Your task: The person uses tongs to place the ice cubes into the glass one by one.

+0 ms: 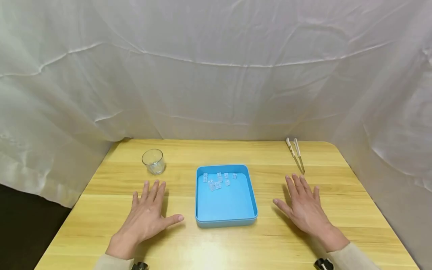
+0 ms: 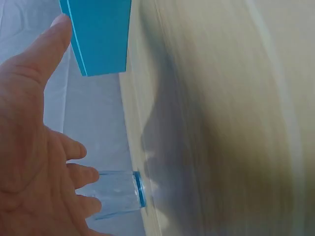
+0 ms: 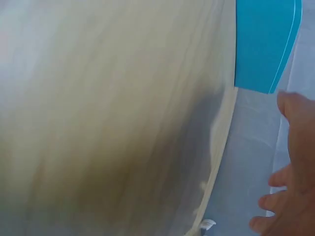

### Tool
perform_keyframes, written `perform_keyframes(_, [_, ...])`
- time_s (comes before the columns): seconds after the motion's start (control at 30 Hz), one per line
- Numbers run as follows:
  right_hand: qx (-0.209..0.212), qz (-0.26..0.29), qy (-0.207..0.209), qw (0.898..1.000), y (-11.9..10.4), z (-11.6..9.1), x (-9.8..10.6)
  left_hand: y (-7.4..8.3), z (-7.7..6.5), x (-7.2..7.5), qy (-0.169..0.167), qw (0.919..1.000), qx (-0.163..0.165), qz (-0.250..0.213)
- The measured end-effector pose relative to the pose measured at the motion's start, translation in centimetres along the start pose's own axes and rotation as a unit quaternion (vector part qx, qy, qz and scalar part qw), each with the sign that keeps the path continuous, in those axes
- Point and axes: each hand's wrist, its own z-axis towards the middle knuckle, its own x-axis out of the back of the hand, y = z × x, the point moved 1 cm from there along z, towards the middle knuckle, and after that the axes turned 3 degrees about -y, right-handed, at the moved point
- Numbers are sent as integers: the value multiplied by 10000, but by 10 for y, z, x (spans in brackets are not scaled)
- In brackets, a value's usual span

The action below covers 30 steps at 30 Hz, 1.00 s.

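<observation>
My left hand [image 1: 147,215] is spread palm down over the table, left of a blue square tray [image 1: 226,210], and holds nothing. Beyond its fingertips stands a clear drinking glass [image 1: 153,162], also seen past the fingers in the left wrist view. On the tray's other side my right hand [image 1: 305,210] hovers with straight fingers, holding nothing. Tongs with white handles [image 1: 297,155] lie just past its fingertips, legs apart. Several small clear cubes [image 1: 218,185] are scattered in the back half of the tray.
The wooden table [image 1: 222,247] carries all of this. A pale cloth curtain [image 1: 216,93] hangs behind its back edge and along the sides. Dark floor [image 1: 27,228] shows at the lower left, beyond the table's left edge.
</observation>
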Motion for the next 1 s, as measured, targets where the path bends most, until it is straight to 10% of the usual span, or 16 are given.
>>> perform_keyframes(0.27, [76,925,1068,9899,-15,4,1,10,4,1,153,9969,-309,-710])
perform_keyframes(0.63, [-542,2339,287,9703,-54,10,-3,45,8,-7,-380,9791,-188,-1988])
perform_keyframes(1.0, [-523,3003,-758,9494,-78,6,-15,67,7,-23,-506,9782,-333,-1987])
